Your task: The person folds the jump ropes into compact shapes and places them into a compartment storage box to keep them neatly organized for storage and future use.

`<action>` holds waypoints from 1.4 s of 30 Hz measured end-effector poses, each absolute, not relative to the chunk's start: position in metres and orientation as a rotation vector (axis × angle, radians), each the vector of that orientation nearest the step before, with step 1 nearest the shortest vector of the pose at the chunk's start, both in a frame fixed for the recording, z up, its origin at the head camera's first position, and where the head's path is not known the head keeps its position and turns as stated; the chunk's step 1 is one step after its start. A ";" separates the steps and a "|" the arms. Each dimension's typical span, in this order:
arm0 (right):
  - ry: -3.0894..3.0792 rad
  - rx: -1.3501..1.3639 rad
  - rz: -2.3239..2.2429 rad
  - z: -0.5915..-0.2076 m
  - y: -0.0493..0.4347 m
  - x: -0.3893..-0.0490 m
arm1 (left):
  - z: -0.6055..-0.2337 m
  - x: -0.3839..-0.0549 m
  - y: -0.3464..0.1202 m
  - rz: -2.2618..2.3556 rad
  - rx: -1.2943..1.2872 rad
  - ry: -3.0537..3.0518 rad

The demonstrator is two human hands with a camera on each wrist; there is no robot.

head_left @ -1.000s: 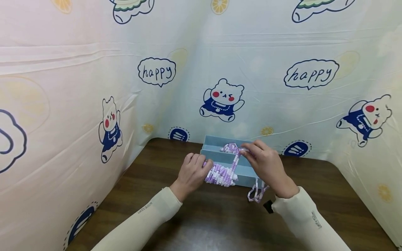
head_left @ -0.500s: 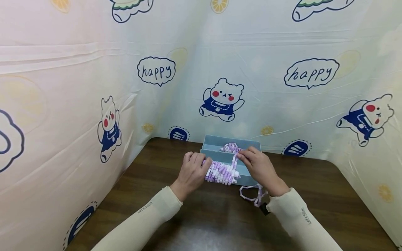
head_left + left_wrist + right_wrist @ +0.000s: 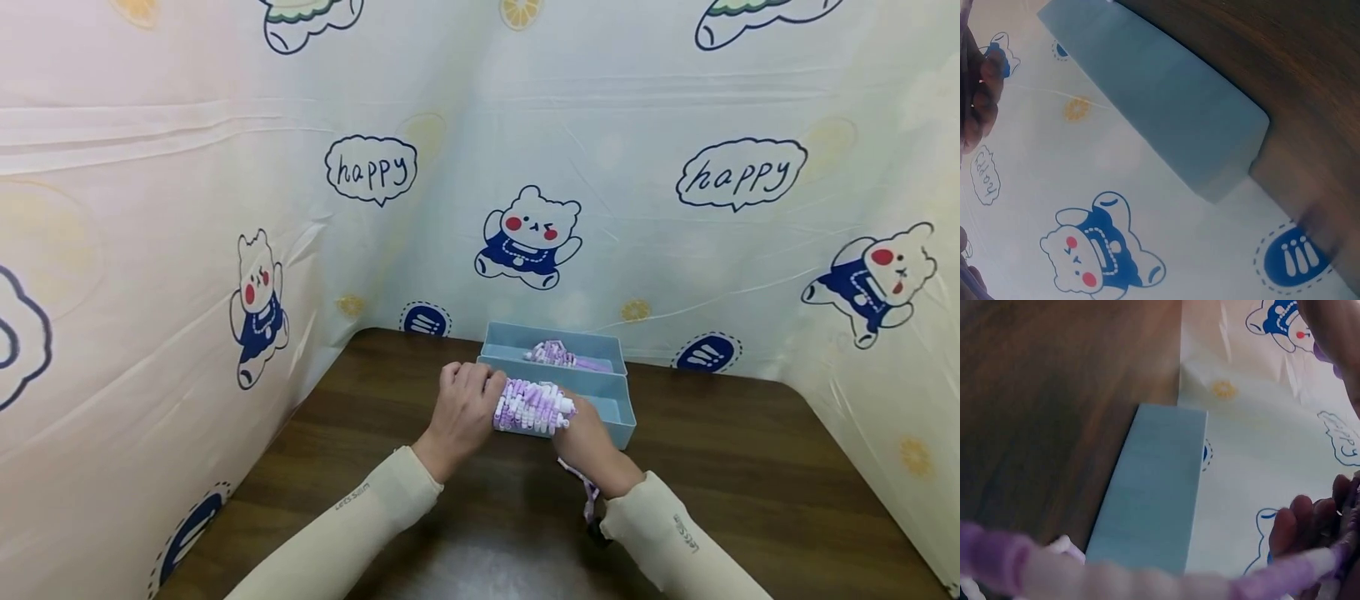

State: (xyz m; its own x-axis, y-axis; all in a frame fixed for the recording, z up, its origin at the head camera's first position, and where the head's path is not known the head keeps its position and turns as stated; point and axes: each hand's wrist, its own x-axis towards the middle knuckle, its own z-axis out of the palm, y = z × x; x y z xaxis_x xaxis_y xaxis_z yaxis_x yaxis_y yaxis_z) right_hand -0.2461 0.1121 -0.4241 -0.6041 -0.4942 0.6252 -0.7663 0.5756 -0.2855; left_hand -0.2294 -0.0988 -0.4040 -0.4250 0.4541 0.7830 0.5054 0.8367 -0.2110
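In the head view, my left hand [image 3: 465, 410] grips a purple-and-white beaded jump rope [image 3: 531, 407], wound into a thick bundle, by its left end. My right hand [image 3: 588, 437] is at the bundle's right end, fingers mostly hidden behind it, holding the rope's running strand. A loose tail hangs below that wrist. Across the bottom of the right wrist view runs a blurred rope strand [image 3: 1129, 581]. Fingers [image 3: 985, 106] show at the left edge of the left wrist view.
Just behind the hands stands a light blue box [image 3: 613, 412] with two long compartments. Its rear compartment holds a second purple-and-white beaded bundle [image 3: 553, 353]. Beneath is a dark wooden table [image 3: 720, 483], backed by a printed cloth [image 3: 637, 100].
My right hand has come down and left, from above the box to the bundle's right end, drawing the strand round. The loose tail shifted left with it. My left hand keeps its grip.
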 end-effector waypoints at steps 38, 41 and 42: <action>-2.499 1.002 0.681 -0.436 0.068 -0.191 | -0.404 -0.240 -0.102 0.090 -0.478 -2.155; -2.463 1.030 0.639 -0.431 0.066 -0.189 | -0.404 -0.240 -0.102 0.127 -0.465 -2.154; -2.448 1.040 0.619 -0.428 0.066 -0.187 | -0.404 -0.239 -0.102 0.138 -0.459 -2.153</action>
State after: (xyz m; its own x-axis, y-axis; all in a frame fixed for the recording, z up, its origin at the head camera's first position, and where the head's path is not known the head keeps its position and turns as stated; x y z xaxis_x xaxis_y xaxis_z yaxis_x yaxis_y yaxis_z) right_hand -0.1871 0.0658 -0.4285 -0.6387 -0.5640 0.5234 -0.7450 0.6235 -0.2372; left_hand -0.2393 -0.1018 -0.4038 -0.5246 0.3738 0.7649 0.2730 0.9249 -0.2647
